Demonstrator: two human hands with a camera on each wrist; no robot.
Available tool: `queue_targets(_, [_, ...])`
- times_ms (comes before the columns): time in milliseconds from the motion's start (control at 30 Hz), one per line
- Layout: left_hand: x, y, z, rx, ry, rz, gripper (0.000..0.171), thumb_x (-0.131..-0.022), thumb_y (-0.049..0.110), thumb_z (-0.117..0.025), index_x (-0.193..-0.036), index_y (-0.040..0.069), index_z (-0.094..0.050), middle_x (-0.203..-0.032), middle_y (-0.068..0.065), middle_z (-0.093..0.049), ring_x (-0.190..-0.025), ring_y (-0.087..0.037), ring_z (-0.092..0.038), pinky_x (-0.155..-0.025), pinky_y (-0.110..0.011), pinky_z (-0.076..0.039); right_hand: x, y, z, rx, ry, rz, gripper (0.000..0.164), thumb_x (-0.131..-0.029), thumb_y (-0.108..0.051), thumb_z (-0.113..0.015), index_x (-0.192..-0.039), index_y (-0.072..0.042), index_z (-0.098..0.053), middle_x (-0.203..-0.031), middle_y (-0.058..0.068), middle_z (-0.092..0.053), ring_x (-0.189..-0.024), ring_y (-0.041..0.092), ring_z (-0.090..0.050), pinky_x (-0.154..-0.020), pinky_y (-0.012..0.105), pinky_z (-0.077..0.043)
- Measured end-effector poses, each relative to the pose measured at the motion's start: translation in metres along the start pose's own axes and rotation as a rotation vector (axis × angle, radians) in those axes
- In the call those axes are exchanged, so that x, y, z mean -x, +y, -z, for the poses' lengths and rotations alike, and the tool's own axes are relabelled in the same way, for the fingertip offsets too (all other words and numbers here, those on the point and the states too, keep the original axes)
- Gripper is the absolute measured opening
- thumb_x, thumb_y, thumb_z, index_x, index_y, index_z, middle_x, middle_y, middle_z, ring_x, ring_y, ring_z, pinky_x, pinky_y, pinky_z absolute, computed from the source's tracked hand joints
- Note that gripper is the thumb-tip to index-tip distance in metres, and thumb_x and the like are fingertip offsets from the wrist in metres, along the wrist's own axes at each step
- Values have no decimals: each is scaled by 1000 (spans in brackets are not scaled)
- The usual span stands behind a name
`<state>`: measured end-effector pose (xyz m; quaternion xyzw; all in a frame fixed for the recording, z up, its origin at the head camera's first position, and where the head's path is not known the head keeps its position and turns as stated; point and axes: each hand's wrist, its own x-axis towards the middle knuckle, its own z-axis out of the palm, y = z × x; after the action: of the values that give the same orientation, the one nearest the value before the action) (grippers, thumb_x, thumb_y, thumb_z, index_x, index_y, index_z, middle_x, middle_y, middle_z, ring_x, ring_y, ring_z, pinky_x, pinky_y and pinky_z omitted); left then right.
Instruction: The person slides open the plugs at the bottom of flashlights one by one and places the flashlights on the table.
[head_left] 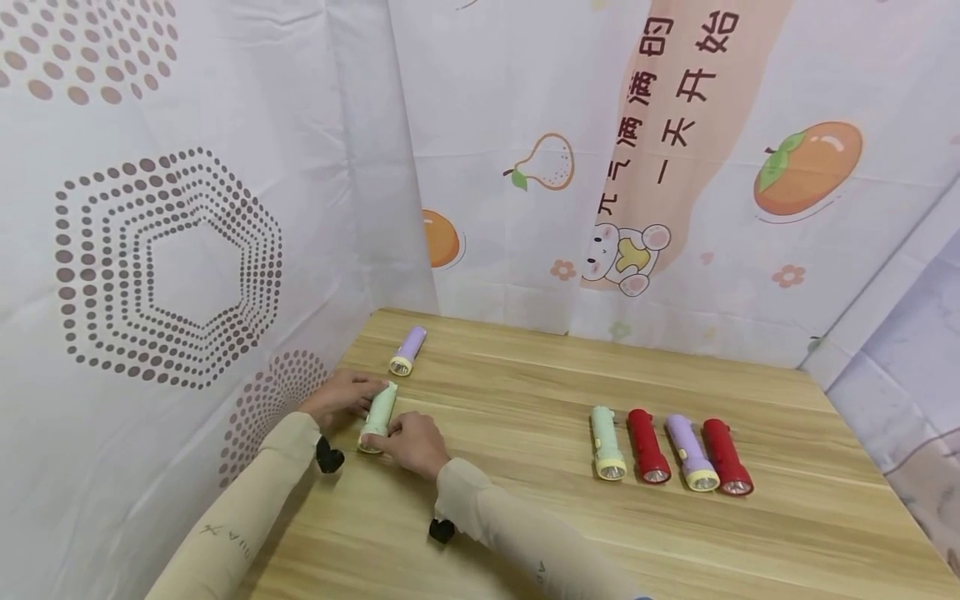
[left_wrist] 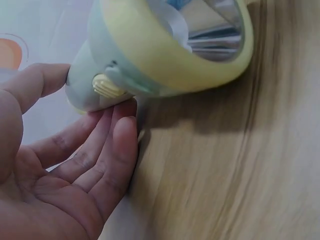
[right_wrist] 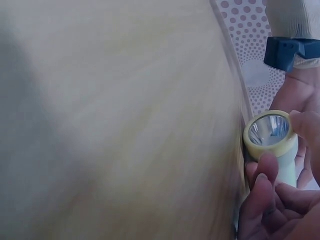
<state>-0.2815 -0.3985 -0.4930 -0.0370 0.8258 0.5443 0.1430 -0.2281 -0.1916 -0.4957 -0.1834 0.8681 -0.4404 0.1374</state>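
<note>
A pale green flashlight (head_left: 382, 406) with a cream-yellow head lies at the left part of the table, its lens end towards me. My left hand (head_left: 343, 397) holds its tail end; in the left wrist view, thumb and fingertips pinch the body (left_wrist: 82, 82) near a ribbed slide switch (left_wrist: 107, 86). The head end is pinched by my right hand (head_left: 416, 442). In the right wrist view, the fingers (right_wrist: 267, 167) of that hand sit against the yellow rim (right_wrist: 250, 140). Just beyond the left hand lies a purple flashlight (head_left: 409, 348), its lens end also towards me.
On the right of the wooden table (head_left: 517, 500) several flashlights lie in a row: a green one (head_left: 604, 437), a red one (head_left: 645, 442), a purple one (head_left: 686, 446) and another red one (head_left: 724, 450). Printed curtains (head_left: 495, 183) stand along the left and back edges.
</note>
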Motion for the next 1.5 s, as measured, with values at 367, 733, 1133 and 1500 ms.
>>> queue_targets(367, [1,1,-15,90,60,7,65,-99,44,-68,-136,-9,-57,-120,-18,-68,-100,-24,-69,-89,-38,-57,9,5,14,-202,-43,-62,31,-85,-42,-85,-87,-13,-74,-67,3,-71,-44,13,-55,-40,25,-37])
queue_targets(733, [4,21,-36,107,73,-13,65,-96,48,-70,-132,-6,-61,-121,-18,-68,-100,-25,-69,-94,-45,-54,15,20,34,-447,-130,-157,27,-85,-28,-87,-93,-8,-70,-65,2,-60,-49,12,-49,-45,25,-45])
queue_targets(1133, [-2,38,-59,205,52,-41,60,-93,40,-77,-127,-6,-62,-118,-21,-65,-95,-28,-70,-88,-44,-58,27,32,63,-425,-125,-182,33,-83,-27,-88,-105,-9,-71,-70,0,-58,-52,9,-41,-46,24,-33])
queue_targets(1500, [-4,56,-86,263,-12,-76,48,-95,30,-75,-124,-6,-63,-110,-19,-69,-89,-27,-70,-85,-44,-59,46,49,90,-304,-100,-171,45,-81,-31,-89,-113,-7,-68,-93,5,-66,-64,16,-54,-52,27,-42])
